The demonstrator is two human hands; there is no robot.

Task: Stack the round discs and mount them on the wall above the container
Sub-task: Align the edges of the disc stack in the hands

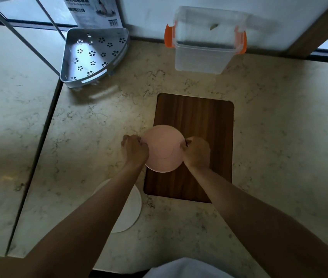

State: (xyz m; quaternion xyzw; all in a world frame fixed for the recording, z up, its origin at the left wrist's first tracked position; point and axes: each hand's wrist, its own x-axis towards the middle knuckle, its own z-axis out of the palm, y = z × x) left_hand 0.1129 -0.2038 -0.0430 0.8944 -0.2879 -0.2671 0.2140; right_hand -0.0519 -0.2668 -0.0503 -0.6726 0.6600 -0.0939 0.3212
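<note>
Both hands grip one pink disc (164,148): left hand (134,150) with fingers curled tight on its left rim, right hand (197,152) with fingers pinched on its right rim. Disc sits between the fingers, over the near-left corner of the wooden board (199,121). Cannot tell if it is lifted or resting. White disc (131,213) lies flat on the worktop (279,137), nearer the body than the fingers, partly hidden under the left forearm, apart from the pink one. Clear container (205,51) stands well beyond the fingers against the wall (149,15). Judged: stacking not done; mounting on wall still to come.
</note>
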